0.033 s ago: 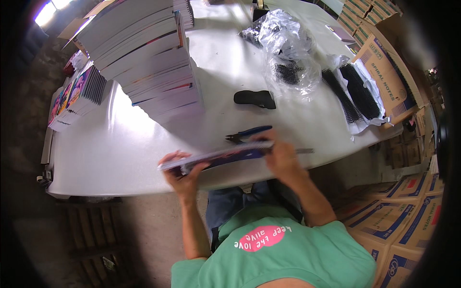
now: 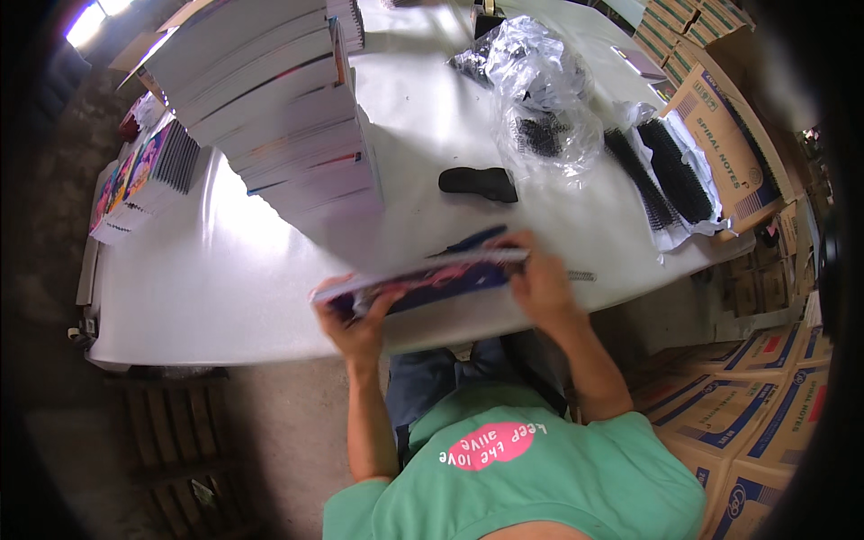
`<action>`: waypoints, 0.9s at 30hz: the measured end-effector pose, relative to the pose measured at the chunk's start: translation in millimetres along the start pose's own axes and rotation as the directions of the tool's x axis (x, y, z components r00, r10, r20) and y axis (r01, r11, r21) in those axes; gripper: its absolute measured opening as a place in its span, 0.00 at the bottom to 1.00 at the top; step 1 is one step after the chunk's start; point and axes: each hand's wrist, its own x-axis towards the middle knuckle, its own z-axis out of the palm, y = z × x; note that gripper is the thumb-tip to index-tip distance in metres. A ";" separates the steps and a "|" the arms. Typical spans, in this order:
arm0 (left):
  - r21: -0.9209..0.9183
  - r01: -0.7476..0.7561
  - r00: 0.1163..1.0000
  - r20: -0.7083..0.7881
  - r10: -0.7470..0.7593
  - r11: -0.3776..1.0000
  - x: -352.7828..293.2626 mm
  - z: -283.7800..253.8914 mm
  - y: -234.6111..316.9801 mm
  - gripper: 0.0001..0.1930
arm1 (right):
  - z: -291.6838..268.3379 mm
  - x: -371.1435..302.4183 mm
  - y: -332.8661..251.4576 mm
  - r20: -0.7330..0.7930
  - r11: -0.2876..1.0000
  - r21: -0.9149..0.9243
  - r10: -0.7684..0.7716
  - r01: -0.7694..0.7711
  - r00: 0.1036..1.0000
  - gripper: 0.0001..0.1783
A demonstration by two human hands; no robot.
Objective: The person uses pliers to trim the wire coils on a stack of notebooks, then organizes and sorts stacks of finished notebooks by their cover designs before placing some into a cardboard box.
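A notebook (image 2: pixel 441 281) with a dark blue and pink cover is held edge-up just above the table's near side, slightly blurred. My left hand (image 2: pixel 354 331) grips its left end, thumb on the near face. Around the right end, the fingers of my right hand (image 2: pixel 546 286) are closed. Blue-handled pliers (image 2: pixel 475 241) lie right behind the notebook, which hides part of them. A thin wire coil (image 2: pixel 582 276) sticks out on the table to the right of my right hand. Farther back rests a black, elongated object (image 2: pixel 477 184) whose kind I cannot tell.
Tall stacks of paper blocks (image 2: pixel 288 135) stand at the back left, with spiral-bound notebooks (image 2: pixel 148 184) beyond. A clear plastic bag (image 2: pixel 544 90) holding black coils sits at the back. More black coils (image 2: pixel 675 171) lie beside an open cardboard box (image 2: pixel 720 144). Cartons (image 2: pixel 720 405) are piled at right.
The notebook has shifted a little to the right and tilted, showing more of its cover. It now hides more of the pliers. Both hands stay on it.
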 end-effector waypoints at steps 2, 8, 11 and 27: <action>0.121 -0.148 0.983 0.126 0.133 0.982 12.6 19.3 -7.9 0.28 | -13.9 5.3 1.1 -0.064 0.999 0.038 0.021 -0.018 0.998 0.19; 0.048 -0.155 0.963 0.232 0.140 0.987 10.6 -19.9 -4.3 0.33 | -11.6 -11.8 -22.0 0.125 0.996 0.065 0.049 -0.058 0.991 0.18; 0.129 0.143 0.933 0.312 -0.177 0.981 -8.2 -31.3 -1.5 0.35 | 3.0 -15.1 -19.0 0.146 0.957 0.271 0.063 -0.101 0.987 0.13; 0.714 -0.610 0.793 0.541 0.280 0.344 -24.0 58.4 58.8 0.17 | -19.8 -15.5 -19.0 0.445 0.956 0.026 0.251 -0.293 0.859 0.28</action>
